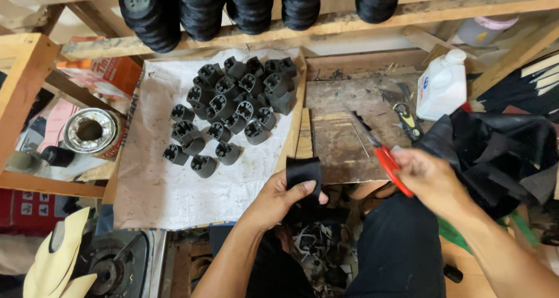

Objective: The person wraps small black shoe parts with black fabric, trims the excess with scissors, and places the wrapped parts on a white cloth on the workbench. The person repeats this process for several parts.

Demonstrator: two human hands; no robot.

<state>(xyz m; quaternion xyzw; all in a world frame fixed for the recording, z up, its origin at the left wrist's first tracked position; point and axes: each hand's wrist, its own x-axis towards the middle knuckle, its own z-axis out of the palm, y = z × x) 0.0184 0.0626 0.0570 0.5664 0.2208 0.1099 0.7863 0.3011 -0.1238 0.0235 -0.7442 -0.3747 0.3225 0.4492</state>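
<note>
A cluttered wooden bench (338,138) is seen from above. A black fabric piece (303,173) is pinched between the fingers of the left hand (279,199) at centre. At 3 o'clock from it, red-handled scissors (381,155) are gripped in the closed right hand (428,176). Black plastic heels (233,109) lie on white paper (157,181) at 10 o'clock.

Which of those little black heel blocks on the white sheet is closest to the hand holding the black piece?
The block at the cluster's bottom right edge; it is nearest the left hand.
</note>
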